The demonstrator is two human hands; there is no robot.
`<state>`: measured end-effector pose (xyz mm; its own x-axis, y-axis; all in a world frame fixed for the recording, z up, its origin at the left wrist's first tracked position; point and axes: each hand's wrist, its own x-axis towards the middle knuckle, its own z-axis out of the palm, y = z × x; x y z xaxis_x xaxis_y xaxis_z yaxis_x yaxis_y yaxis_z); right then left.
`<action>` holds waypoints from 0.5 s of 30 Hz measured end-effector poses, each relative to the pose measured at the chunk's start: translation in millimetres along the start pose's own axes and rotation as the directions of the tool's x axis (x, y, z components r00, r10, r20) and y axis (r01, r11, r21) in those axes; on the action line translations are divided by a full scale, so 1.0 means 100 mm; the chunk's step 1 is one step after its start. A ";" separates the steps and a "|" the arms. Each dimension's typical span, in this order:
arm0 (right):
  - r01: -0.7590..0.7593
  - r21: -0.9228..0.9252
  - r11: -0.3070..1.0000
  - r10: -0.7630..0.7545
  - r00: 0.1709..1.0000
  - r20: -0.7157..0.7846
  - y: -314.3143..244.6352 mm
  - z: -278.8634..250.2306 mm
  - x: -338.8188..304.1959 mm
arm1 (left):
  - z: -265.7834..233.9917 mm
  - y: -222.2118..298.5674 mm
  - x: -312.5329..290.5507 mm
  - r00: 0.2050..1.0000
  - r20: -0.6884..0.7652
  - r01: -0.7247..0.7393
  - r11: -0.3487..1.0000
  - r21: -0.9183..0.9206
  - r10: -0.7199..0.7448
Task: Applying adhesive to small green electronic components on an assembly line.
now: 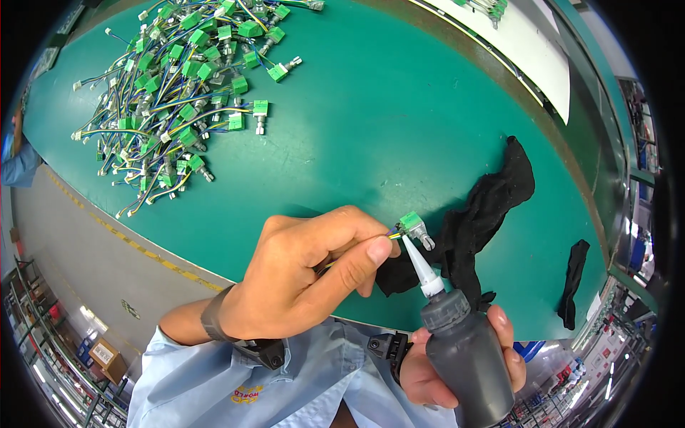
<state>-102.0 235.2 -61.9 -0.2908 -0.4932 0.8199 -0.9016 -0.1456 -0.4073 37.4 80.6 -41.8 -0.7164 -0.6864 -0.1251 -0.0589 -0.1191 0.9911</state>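
Note:
My left hand pinches the thin colored wires of a small potentiometer with a green board and a metallic shaft. The part sticks out past the thumb and forefinger, its shaft pointing down to the right. Wrapped around a dark squeeze bottle is my right hand, fingers on both sides of it. The bottle tilts up to the left, and its white tapered nozzle has its tip at the spot where the wires meet the board. Whether anything flows from the tip is too small to tell.
A large heap of similar wired potentiometers covers the far left of the green table. Crumpled black cloth lies just beyond the bottle, and a black strip of cloth is at the right. Another person's blue sleeve shows at the left rim.

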 end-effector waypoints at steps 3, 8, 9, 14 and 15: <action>-0.007 0.004 1.000 0.007 1.000 -0.008 0.00 0.00 -0.01 | 0.01 0.00 0.00 1.000 -0.002 -0.006 1.000 -0.003 0.006; -0.037 0.026 0.999 0.038 0.999 -0.031 -0.03 0.03 -0.02 | 0.00 -0.01 0.00 1.000 0.010 0.007 1.000 0.006 -0.007; -0.038 0.026 0.999 0.039 0.999 -0.029 -0.02 0.02 -0.02 | 0.00 -0.02 0.00 1.000 0.003 0.009 1.000 0.002 -0.009; -0.008 -0.001 1.000 0.008 1.000 0.017 -0.01 -0.02 0.00 | -0.01 0.01 0.00 1.000 0.012 0.016 1.000 0.015 -0.016; -0.020 0.001 1.000 0.020 1.000 0.015 -0.02 -0.02 0.00 | -0.01 0.01 0.00 1.000 0.012 0.016 1.000 0.015 -0.016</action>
<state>-101.1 236.9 -60.7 -0.3039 -0.5084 0.8057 -0.8952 -0.1370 -0.4241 38.0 79.6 -40.7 -0.7235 -0.6758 -0.1406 -0.0810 -0.1192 0.9896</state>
